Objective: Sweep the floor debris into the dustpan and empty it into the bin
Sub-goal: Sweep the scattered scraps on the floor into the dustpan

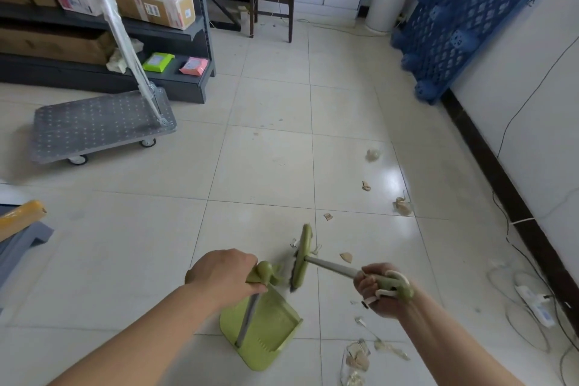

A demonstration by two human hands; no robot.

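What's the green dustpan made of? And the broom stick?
The dustpan looks like plastic: matte green, moulded in one piece with small ridges. The broom stick is probably metal, smooth grey with a faint sheen, though it could be coated plastic.

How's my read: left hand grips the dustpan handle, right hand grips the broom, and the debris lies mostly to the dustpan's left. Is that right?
Not quite. In the head view the left hand grips the dustpan handle and the right hand grips the broom, but the debris lies mostly to the dustpan's right, toward the wall, not to its left.
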